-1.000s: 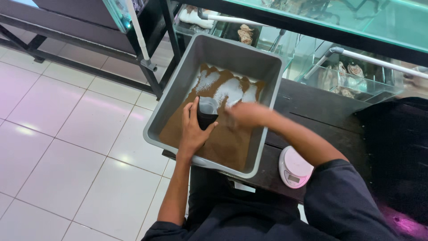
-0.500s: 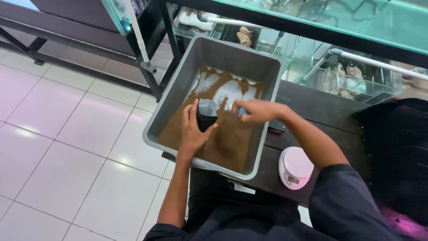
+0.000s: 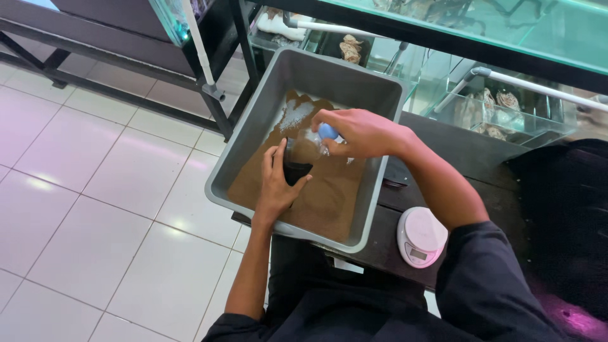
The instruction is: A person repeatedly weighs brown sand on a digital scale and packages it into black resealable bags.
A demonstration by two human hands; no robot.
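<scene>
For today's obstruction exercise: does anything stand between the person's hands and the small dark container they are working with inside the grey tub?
Nothing visible does. The left hand already grips the small dark container, held over the brown sand in the grey tub. The right hand, holding a small scoop with a blue end, sits right beside its mouth.

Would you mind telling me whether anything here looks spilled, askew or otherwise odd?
The grey tub sits skewed on the dark table, one corner jutting over the tiled floor. The brown powder inside is uneven, with pale patches. Nothing looks spilled outside.
</scene>
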